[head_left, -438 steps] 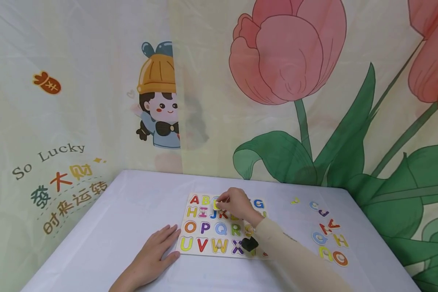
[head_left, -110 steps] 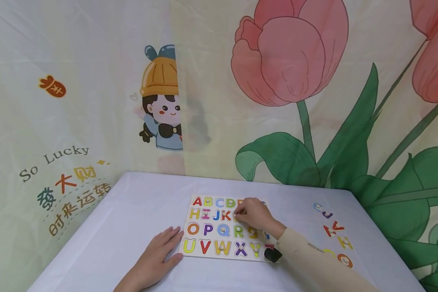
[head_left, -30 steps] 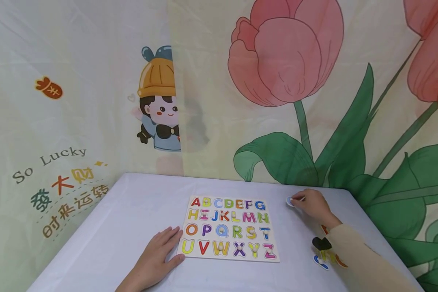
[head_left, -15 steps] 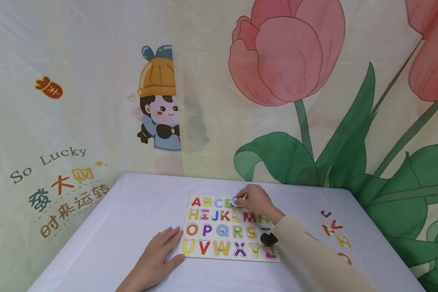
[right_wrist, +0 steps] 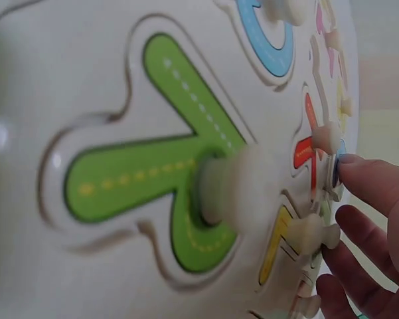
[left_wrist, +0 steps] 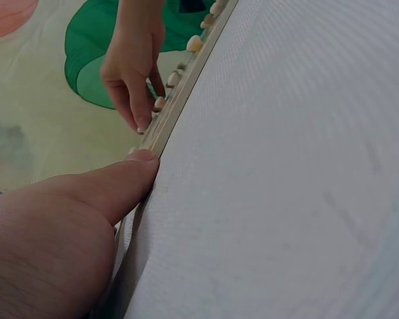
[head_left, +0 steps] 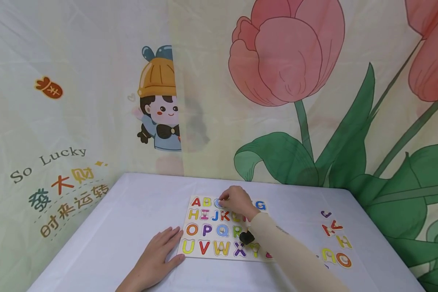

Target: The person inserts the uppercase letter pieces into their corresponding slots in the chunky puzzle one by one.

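Note:
A wooden alphabet puzzle board point(head_left: 197, 257) lies on the white table, filled with coloured, knobbed letters. My right hand point(head_left: 237, 200) pinches a light blue letter C piece point(head_left: 217, 203) over the C place in the top row. In the right wrist view the thumb presses at a blue edge point(right_wrist: 341, 151) of that piece, past the red K point(right_wrist: 307, 151) and green R point(right_wrist: 153, 159). My left hand point(head_left: 151, 255) rests flat on the table, fingertips at the board's left edge; its thumb point(left_wrist: 129, 176) touches the board's side in the left wrist view.
Right of the board lie several loose letters: a purple one point(head_left: 326, 213), red ones point(head_left: 327, 230), a yellow H point(head_left: 344, 242), a yellow-green one point(head_left: 329, 255) and an orange O point(head_left: 344, 260). My right sleeve point(head_left: 292, 247) covers the board's lower right corner. A printed curtain point(head_left: 204, 81) hangs behind.
Earlier my right hand pressed pieces into the board, then took the light blue C from the right side. It has since carried it left to the C place. The left hand has stayed put.

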`<state>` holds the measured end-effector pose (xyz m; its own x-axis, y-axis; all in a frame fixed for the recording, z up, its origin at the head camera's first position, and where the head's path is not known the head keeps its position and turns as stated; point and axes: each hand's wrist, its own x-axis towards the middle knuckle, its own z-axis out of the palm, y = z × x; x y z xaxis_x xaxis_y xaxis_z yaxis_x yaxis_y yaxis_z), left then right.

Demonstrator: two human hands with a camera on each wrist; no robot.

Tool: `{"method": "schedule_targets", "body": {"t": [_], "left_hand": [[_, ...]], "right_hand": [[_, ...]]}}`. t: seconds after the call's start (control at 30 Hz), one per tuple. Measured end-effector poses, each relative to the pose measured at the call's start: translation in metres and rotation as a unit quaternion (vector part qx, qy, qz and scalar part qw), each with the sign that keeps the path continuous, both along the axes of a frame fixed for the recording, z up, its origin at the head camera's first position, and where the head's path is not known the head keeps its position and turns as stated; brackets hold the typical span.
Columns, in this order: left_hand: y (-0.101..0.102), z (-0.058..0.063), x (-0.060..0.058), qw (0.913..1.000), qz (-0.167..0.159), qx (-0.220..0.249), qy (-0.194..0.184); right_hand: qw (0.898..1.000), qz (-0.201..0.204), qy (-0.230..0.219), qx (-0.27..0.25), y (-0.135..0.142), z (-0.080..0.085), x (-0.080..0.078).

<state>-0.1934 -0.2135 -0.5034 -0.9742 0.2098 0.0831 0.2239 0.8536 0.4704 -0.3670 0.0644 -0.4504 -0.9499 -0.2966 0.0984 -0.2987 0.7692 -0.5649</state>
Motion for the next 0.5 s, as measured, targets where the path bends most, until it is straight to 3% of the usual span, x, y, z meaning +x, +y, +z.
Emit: {"method": "schedule_targets", "body": {"t": [0.1,0.5], "left_hand": [[0.0,0.0,0.0,1.0,0.0,-0.001,0.001],[0.0,0.001,0.0,1.0,0.001,0.003,-0.002]], "right_hand": [[1.0,-0.013,-0.01,-0.003,-0.005,-0.002,0.0],[0.999,-0.036,0.019,0.028,-0.012,-0.004,0.003]]}}
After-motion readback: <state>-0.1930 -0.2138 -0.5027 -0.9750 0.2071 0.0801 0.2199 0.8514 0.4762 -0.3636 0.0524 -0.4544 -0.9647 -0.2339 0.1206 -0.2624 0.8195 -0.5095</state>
